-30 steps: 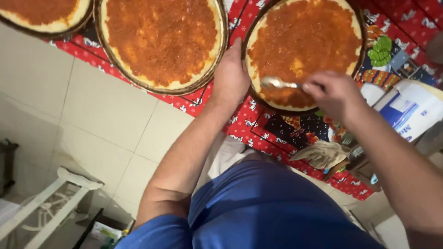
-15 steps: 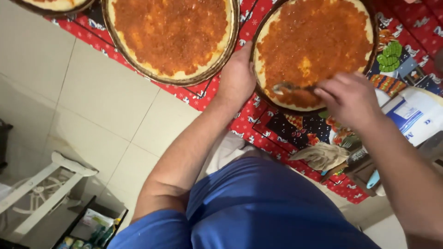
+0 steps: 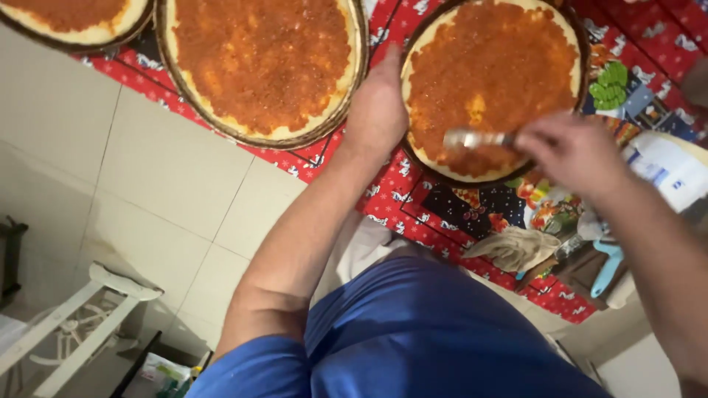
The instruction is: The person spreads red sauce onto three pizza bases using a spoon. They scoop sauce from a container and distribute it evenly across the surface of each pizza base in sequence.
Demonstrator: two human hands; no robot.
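A round pizza base (image 3: 493,81) covered in red sauce lies in a dark pan on a red patterned tablecloth (image 3: 435,214). My right hand (image 3: 571,151) grips a metal spoon (image 3: 472,138), whose bowl rests on the sauce near the base's near edge. A small bare spot of dough shows in the sauce just above the spoon. Against the left rim of that pan rests my left hand (image 3: 377,110), fingers closed along it.
A second sauced pizza base (image 3: 262,63) sits to the left, and a third (image 3: 70,18) is partly cut off at the top left. A cloth (image 3: 512,247) and a white container (image 3: 671,173) lie at the right. Tiled floor and a white stool (image 3: 81,317) are below left.
My right hand has drawn the spoon across the sauce at the near edge of the right pizza base. The left hand stays at the pan's rim. The camera view has shifted slightly.
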